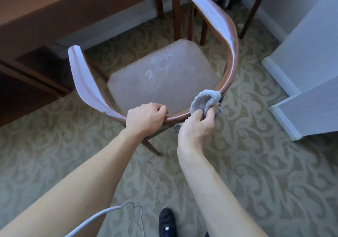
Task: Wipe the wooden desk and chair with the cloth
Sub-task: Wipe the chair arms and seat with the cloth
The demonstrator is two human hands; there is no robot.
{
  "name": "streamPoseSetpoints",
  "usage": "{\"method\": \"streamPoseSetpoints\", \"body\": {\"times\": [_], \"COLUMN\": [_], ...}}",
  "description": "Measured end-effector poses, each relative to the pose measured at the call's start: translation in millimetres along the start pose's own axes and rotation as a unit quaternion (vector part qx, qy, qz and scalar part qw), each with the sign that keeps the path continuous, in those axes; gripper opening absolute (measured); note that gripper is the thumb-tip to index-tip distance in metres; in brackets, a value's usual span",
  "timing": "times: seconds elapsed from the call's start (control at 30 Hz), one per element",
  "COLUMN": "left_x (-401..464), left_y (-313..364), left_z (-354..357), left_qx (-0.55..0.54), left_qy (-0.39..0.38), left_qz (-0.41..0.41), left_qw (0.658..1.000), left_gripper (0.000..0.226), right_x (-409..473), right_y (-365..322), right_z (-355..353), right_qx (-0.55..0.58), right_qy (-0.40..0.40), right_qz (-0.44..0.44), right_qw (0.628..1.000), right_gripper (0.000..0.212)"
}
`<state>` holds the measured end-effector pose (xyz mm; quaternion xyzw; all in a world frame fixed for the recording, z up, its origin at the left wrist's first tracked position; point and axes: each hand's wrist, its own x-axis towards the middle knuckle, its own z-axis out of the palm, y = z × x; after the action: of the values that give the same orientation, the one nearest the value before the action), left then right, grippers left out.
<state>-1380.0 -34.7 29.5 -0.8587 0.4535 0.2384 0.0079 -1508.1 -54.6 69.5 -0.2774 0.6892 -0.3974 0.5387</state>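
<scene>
A wooden chair (232,57) with a curved back rail and a pale padded seat stands on the carpet, seen from behind and above. My left hand (145,117) grips the top of the back rail near its middle, fingers curled over the edge. Just to its right, my right hand (196,127) pinches a grey-blue cloth (206,101) that is draped over the rail and pressed against it. The wooden desk (54,8) runs across the upper left, beyond the chair.
A second wooden table's legs (250,11) stand at the top right. A white wall corner with baseboard (285,112) juts in at the right. Patterned carpet surrounds the chair. A white cable (109,209) and my dark shoe (167,222) are at the bottom.
</scene>
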Motion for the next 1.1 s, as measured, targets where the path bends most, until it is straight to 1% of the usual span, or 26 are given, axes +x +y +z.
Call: {"method": "streamPoseSetpoints", "body": {"times": [0.13, 0.27, 0.33, 0.43, 0.5, 0.6, 0.7, 0.8, 0.87, 0.97, 1.03, 1.1], "left_x": [-1, -3, -2, 0, 1, 2, 3, 3, 2, 1, 0, 0], "left_y": [-1, -2, -2, -3, -4, -4, -4, -6, -6, -5, -5, -5], "left_z": [-2, -5, -5, -5, -5, -4, -3, -3, -3, -3, -4, -4], "left_qx": [0.018, 0.012, 0.008, -0.009, -0.020, -0.022, -0.019, -0.017, -0.019, -0.023, -0.020, -0.014], "left_qy": [-0.012, -0.024, -0.021, -0.014, -0.009, -0.008, -0.015, -0.013, -0.011, -0.012, -0.014, -0.014], "left_qz": [0.028, 0.041, 0.049, 0.049, 0.044, 0.041, 0.047, 0.057, 0.059, 0.055, 0.054, 0.053], "left_qw": [0.999, 0.999, 0.999, 0.999, 0.999, 0.999, 0.999, 0.998, 0.998, 0.998, 0.998, 0.998], "left_gripper": [0.030, 0.028, 0.030, 0.040, 0.045, 0.046, 0.044, 0.043, 0.042, 0.041, 0.042, 0.043], "right_x": [-27, -50, -51, -44, -36, -20, 4, 43, 62, 64, 55, 45], "right_y": [17, 41, 46, 47, 42, 30, 17, 3, -7, -8, -2, 4], "right_z": [19, 37, 39, 36, 35, 37, 31, 15, 8, 6, 9, 15], "right_qx": [0.039, 0.057, 0.056, 0.062, 0.067, 0.066, 0.031, -0.019, -0.038, -0.040, -0.034, -0.032], "right_qy": [-0.004, -0.019, -0.025, -0.017, 0.005, 0.045, 0.068, 0.085, 0.065, 0.038, 0.048, 0.073], "right_qz": [0.053, 0.079, 0.077, 0.065, 0.056, 0.032, 0.005, -0.058, -0.045, -0.010, -0.016, -0.036], "right_qw": [0.998, 0.995, 0.995, 0.996, 0.996, 0.996, 0.997, 0.995, 0.996, 0.998, 0.998, 0.996], "right_gripper": [0.040, 0.025, 0.026, 0.034, 0.038, 0.036, 0.038, 0.038, 0.038, 0.044, 0.046, 0.043]}}
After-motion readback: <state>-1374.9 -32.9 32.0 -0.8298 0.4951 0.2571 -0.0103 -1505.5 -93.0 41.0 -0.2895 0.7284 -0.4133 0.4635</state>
